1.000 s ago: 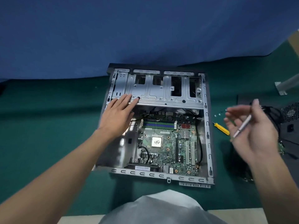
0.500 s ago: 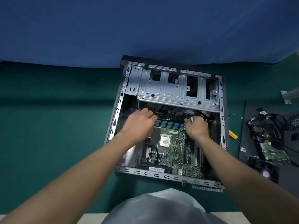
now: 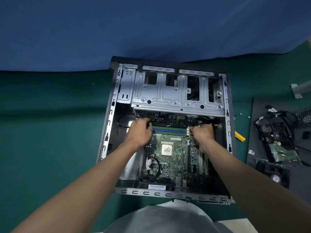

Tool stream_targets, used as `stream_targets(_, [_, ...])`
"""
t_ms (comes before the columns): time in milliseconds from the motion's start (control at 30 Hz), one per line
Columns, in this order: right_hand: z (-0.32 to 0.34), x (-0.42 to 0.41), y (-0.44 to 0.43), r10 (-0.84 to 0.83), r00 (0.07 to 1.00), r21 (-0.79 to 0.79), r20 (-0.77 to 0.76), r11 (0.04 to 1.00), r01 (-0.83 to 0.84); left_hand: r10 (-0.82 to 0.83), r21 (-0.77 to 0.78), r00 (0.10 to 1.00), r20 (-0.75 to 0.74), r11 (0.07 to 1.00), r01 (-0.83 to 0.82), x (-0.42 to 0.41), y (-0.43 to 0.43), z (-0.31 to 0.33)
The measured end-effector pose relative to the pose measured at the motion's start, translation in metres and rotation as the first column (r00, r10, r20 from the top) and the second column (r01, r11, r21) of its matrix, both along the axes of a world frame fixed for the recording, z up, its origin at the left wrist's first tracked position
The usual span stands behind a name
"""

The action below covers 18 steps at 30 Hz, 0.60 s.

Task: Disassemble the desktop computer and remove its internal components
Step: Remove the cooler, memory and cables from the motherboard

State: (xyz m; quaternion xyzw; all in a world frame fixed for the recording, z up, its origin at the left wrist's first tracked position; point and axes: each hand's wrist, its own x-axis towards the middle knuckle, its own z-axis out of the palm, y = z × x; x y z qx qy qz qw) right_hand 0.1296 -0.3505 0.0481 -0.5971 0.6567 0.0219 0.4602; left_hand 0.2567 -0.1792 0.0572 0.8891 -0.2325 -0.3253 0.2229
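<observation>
Inside the open case [image 3: 109, 126] on the counter [image 3: 50, 132], my left grip [image 3: 139, 132] and right grip [image 3: 202, 132] curl at opposite ends of the memory sticks [image 3: 170, 129], likely to unclip both ends together; their hold I cannot tell.

Repair bench: green mat [image 3: 50, 132], blue backdrop [image 3: 151, 31], loose parts [image 3: 282, 153].
</observation>
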Motion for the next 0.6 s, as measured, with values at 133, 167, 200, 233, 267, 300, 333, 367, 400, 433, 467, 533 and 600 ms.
stream_targets(133, [0.003, -0.003, 0.006, 0.346, 0.914, -0.258, -0.213, 0.882, -0.394, -0.166, 0.092, 0.982, 0.086, 0.983, 0.158, -0.001, 0.001, -0.001])
stream_targets(167, [0.005, -0.003, 0.011, 0.452, 0.861, -0.280, -0.235, 0.817, -0.505, -0.181, 0.114, 0.977, 0.116, 0.979, 0.168, -0.002, 0.002, -0.001])
stream_targets(200, [0.004, -0.002, 0.015, 0.557, 0.793, -0.298, -0.245, 0.736, -0.609, -0.182, 0.133, 0.974, 0.137, 0.978, 0.164, -0.002, 0.004, -0.001])
stream_targets(233, [0.004, 0.000, 0.019, 0.638, 0.722, -0.300, -0.266, 0.657, -0.692, -0.183, 0.151, 0.973, 0.143, 0.975, 0.161, -0.002, 0.006, -0.001])
stream_targets(267, [0.004, 0.003, 0.021, 0.689, 0.654, -0.290, -0.313, 0.586, -0.757, -0.193, 0.170, 0.971, 0.140, 0.971, 0.168, -0.002, 0.007, -0.002])
stream_targets(300, [0.005, 0.007, 0.022, 0.715, 0.596, -0.275, -0.366, 0.528, -0.803, -0.214, 0.188, 0.968, 0.133, 0.964, 0.187, -0.003, 0.008, -0.002])
stream_targets(333, [0.007, 0.010, 0.022, 0.731, 0.530, -0.263, -0.431, 0.460, -0.848, -0.234, 0.199, 0.964, 0.124, 0.958, 0.207, -0.004, 0.009, -0.002])
stream_targets(367, [0.012, 0.013, 0.023, 0.739, 0.464, -0.257, -0.488, 0.386, -0.886, -0.244, 0.203, 0.963, 0.112, 0.954, 0.219, -0.005, 0.009, -0.002])
stream_targets(400, [0.015, 0.015, 0.023, 0.746, 0.406, -0.259, -0.528, 0.314, -0.914, -0.242, 0.199, 0.965, 0.099, 0.955, 0.219, -0.007, 0.010, -0.001])
stream_targets(433, [0.020, 0.016, 0.023, 0.755, 0.359, -0.263, -0.549, 0.252, -0.931, -0.228, 0.188, 0.970, 0.087, 0.960, 0.209, -0.008, 0.010, -0.001])
stream_targets(467, [0.026, 0.016, 0.023, 0.768, 0.327, -0.277, -0.551, 0.202, -0.940, -0.208, 0.173, 0.975, 0.076, 0.966, 0.192, -0.008, 0.011, -0.002])
stream_targets(533, [0.042, 0.015, 0.024, 0.784, 0.288, -0.320, -0.550, 0.121, -0.940, -0.186, 0.162, 0.981, 0.061, 0.971, 0.174, -0.009, 0.015, -0.003])
stream_targets(600, [0.064, 0.011, 0.027, 0.792, 0.224, -0.334, -0.567, 0.028, -0.942, -0.204, 0.190, 0.978, 0.054, 0.963, 0.191, -0.010, 0.018, -0.004])
